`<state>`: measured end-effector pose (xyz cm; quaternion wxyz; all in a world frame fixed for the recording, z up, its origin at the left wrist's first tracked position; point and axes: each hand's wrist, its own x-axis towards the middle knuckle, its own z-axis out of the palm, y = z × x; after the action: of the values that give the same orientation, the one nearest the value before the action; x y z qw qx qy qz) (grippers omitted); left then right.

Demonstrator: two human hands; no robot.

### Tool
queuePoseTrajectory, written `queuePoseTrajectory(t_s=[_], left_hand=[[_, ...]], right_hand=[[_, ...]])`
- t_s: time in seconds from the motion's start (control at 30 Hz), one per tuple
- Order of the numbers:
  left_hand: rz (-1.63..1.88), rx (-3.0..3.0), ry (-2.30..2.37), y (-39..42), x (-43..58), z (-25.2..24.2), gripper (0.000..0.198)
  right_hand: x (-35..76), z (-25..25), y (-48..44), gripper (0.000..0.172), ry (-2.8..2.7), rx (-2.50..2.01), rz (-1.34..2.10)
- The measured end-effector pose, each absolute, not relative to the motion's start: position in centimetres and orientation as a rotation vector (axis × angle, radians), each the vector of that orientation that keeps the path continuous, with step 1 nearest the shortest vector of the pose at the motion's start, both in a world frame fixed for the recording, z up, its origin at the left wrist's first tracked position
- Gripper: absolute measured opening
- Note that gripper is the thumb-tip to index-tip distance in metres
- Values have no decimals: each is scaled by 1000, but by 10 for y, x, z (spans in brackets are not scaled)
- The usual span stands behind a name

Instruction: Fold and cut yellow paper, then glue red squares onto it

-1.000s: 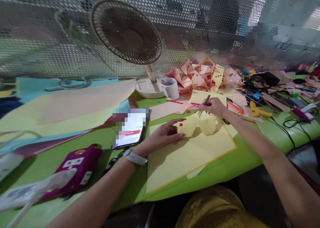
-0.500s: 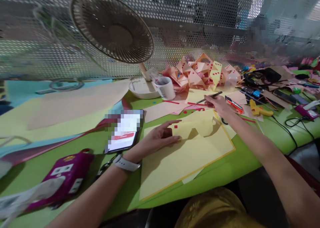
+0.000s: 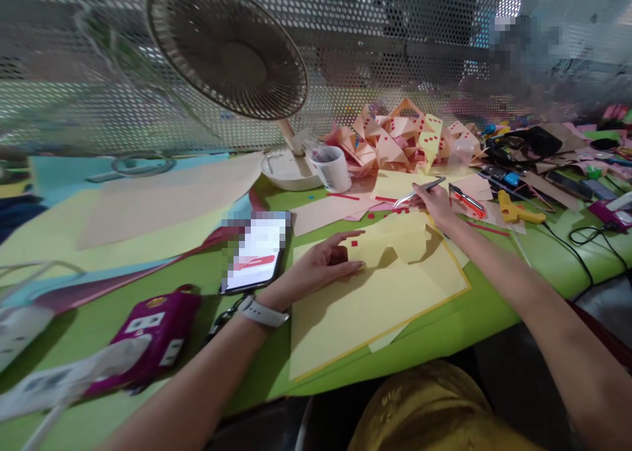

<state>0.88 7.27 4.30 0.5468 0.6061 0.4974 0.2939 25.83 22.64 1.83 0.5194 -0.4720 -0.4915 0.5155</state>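
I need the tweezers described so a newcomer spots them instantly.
Find the big round fan, then go right past the white mug to the person's right hand. The tweezers are the slim metal tool slanting out of its grip; unlike the orange-and-black tool lying to the hand's right, they are plain grey and held.

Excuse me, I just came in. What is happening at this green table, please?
A person's left hand rests against a folded pale-yellow paper piece bearing one small red square, above a large flat yellow sheet. The right hand holds slim silver tweezers, tips near small loose red pieces. Behind lies a pile of peach paper shapes, many red-spotted.
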Motion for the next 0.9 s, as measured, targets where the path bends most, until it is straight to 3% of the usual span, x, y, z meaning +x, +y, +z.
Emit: queuePoseTrajectory(t_s=[0.9], left_hand=[[680, 1480, 1192, 72, 10, 45, 71]], right_hand=[[259, 14, 229, 39, -1196, -1103, 1229]])
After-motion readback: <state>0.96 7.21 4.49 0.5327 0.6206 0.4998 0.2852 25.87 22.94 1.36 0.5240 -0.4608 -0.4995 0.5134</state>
